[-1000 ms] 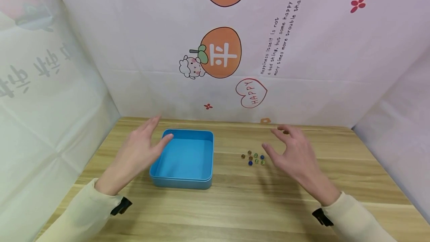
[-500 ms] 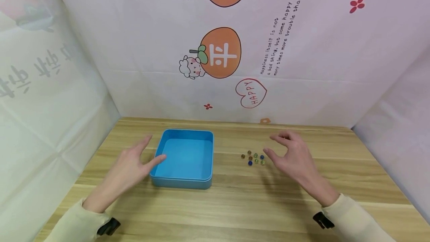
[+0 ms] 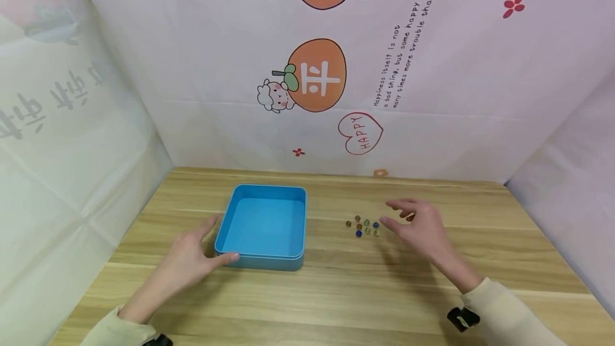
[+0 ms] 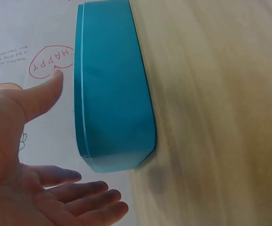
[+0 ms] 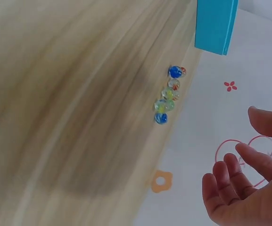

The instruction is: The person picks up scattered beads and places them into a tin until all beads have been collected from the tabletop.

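Note:
A square blue box [image 3: 259, 261] with an open top sits on the table, left of the middle. My left hand [image 3: 184, 260] is at its near left corner, thumb and fingers spread apart; in the left wrist view a gap shows between the fingers and the box [image 4: 114, 84]. Several glass marbles [image 3: 359, 233], blue, green and amber, lie in a loose cluster to the right of the box. Just right of them my right hand [image 3: 423, 228] hovers above the table with thumb and fingers apart, holding nothing. The marbles [image 5: 160, 117] also appear in the right wrist view.
The wood-grain table [image 3: 326, 303] ends at a white printed cloth [image 3: 216, 138] hanging behind it. More white cloth [image 3: 57, 175] hangs at the left side, and another sheet [image 3: 572, 175] at the right.
My left hand has come down and toward me, from over the box's left side to its near left corner. The right hand has lowered slightly. Box and marbles have stayed put.

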The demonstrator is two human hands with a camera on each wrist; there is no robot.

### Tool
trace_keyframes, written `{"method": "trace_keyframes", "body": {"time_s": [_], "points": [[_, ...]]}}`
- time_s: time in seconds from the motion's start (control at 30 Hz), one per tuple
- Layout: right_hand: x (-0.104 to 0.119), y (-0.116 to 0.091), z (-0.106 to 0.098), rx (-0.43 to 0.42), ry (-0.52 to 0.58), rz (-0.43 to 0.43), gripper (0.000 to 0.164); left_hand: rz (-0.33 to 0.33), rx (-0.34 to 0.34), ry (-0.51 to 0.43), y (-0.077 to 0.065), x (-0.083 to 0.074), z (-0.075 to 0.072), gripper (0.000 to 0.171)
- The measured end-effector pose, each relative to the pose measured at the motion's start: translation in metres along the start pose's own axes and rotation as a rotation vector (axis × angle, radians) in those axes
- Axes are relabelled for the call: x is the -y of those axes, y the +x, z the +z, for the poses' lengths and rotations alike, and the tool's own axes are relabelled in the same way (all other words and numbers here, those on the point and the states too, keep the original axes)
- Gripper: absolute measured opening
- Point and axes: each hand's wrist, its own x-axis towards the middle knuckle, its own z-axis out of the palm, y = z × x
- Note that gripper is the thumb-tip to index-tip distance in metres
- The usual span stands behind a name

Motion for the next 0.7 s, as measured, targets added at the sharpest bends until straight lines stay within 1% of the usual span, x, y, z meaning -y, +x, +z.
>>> {"method": "trace_keyframes", "body": {"time_s": [0.07, 0.2, 0.27, 0.33, 0.5, 0.7], "points": [[-0.002, 0.000, 0.000, 0.021, 0.025, 0.034, 0.038, 0.000, 0.003, -0.011, -0.002, 0.001, 0.002, 0.112], [-0.006, 0.000, 0.000, 0.082, 0.122, 0.153, 0.043, 0.008, 0.010, -0.046, -0.005, 0.003, 0.005, 0.108], [-0.008, -0.001, 0.001, 0.108, 0.175, 0.212, 0.047, -0.005, 0.022, -0.081, -0.006, 0.004, 0.006, 0.106], [-0.010, -0.001, 0.001, 0.127, 0.220, 0.252, 0.050, -0.016, 0.031, -0.122, -0.007, 0.005, 0.008, 0.104], [-0.016, -0.003, 0.001, 0.147, 0.292, 0.306, 0.056, -0.026, 0.022, -0.208, -0.007, 0.007, 0.010, 0.101], [-0.019, -0.004, 0.001, 0.171, 0.335, 0.366, 0.061, -0.017, 0.011, -0.273, -0.006, 0.009, 0.011, 0.097]]}}
